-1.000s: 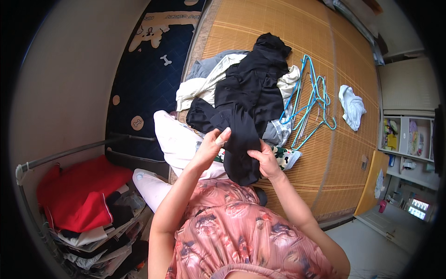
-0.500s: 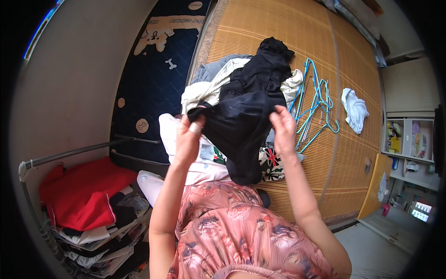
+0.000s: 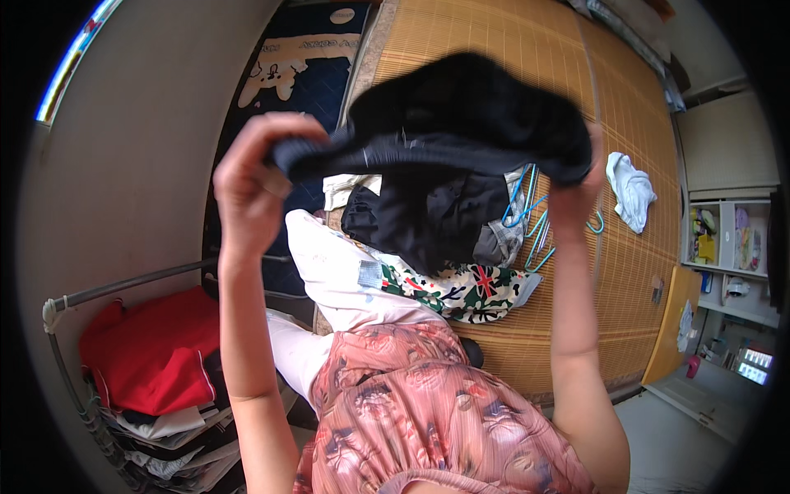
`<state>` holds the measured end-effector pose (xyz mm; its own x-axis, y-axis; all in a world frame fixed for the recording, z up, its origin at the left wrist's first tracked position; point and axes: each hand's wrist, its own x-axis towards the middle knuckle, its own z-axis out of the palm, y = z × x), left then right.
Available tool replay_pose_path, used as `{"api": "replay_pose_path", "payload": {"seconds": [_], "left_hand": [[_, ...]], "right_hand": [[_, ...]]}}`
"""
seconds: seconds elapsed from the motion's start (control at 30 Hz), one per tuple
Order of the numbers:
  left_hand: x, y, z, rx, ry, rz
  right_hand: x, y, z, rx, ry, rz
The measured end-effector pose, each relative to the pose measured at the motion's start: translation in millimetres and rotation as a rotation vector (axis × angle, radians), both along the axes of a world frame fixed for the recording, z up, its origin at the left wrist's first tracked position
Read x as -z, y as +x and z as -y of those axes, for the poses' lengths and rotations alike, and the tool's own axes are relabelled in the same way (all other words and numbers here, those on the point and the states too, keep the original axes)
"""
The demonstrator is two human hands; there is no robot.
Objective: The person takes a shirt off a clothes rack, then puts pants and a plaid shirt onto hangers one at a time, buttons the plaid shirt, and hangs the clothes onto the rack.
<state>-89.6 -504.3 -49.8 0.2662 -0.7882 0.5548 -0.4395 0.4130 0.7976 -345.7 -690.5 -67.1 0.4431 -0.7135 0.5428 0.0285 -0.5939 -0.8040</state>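
Above the bamboo mat (image 3: 629, 90), a black garment (image 3: 469, 107) is stretched between both hands, over the black clothes (image 3: 436, 214); whether it touches them cannot be determined. The left hand (image 3: 255, 169) grasps one end of its near edge; the right hand (image 3: 580, 185), blurred and partly hidden, appears to grip the other. Recommended: keep both grips level and the edge taut against twisting, and keep loose folds off the blue hangers (image 3: 541, 235), a likely snag.
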Motion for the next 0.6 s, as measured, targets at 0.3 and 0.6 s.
{"api": "replay_pose_path", "payload": {"seconds": [0.3,0.6], "left_hand": [[184.6,-71.5,-94.9,-0.153,0.928,-0.220],[216.0,-107.4,-30.9,-0.367,0.742,0.230]], "right_hand": [[162.2,-57.9,-70.7,-0.063,0.413,-0.720],[171.4,-21.0,-101.6,0.081,0.238,-0.806]]}}
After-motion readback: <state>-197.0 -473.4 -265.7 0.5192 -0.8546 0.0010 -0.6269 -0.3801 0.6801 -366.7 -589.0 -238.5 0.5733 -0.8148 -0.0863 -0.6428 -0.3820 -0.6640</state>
